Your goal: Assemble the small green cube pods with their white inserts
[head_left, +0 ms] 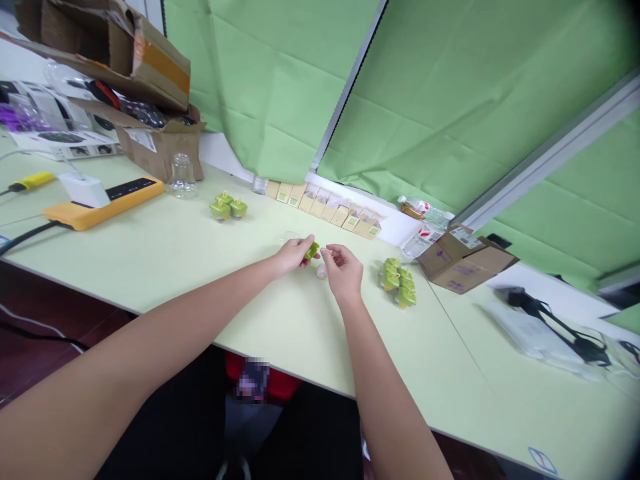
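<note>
Green piece (313,251), one, small: held above the pale table (280,313), between the two hands, near the middle of the view. Long axis: slanting, lower end toward the left palm, upper end toward the right hand; which face is its top cannot be told. Appearance: bright yellow-green, glossy, with darker hollows or folds; finer detail too small to read. Left hand (292,257): thumb and fingers closed around the piece. Right hand (346,272): thumb and forefinger drawn close together beside it; whether they grip anything cannot be told. Small pale object (321,271): just below the fingertips.
</note>
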The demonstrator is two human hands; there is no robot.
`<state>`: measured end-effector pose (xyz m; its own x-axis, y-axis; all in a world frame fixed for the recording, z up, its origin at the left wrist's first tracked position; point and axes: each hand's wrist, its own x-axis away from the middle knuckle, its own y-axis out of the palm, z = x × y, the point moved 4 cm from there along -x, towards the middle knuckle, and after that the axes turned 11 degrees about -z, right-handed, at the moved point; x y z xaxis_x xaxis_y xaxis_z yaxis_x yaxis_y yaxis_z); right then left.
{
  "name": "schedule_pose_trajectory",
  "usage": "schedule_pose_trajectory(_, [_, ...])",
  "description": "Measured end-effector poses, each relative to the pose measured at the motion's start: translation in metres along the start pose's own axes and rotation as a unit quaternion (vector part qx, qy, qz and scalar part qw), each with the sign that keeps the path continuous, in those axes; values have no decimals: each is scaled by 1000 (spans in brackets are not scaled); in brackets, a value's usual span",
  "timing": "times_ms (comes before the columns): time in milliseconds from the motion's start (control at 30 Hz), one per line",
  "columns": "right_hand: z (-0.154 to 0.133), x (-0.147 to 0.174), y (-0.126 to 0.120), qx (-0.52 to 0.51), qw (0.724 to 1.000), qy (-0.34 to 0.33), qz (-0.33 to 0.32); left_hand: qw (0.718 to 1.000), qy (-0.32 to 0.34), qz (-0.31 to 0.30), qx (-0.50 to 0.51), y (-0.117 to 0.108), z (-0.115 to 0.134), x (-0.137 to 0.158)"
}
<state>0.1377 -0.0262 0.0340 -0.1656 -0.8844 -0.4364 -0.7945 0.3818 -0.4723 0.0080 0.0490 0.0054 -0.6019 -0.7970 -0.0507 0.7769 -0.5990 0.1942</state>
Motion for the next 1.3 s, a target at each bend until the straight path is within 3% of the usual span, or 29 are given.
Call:
schedule_pose_trajectory(233, [-6,4,9,98,994,-43,-28,999,19,-27,17,10,3,3])
schedule_pose_trajectory(533, [-15,6,13,259,962,-85,-26,999,30,24,7,6,-1,3])
schedule_pose_trajectory(1000, [-18,7,8,193,977,-82,-31,993,16,-8,113,9,2,4])
schedule_pose_trajectory(1300, [-19,7,4,138,990,-33,15,984,42,-59,160,13,6,6])
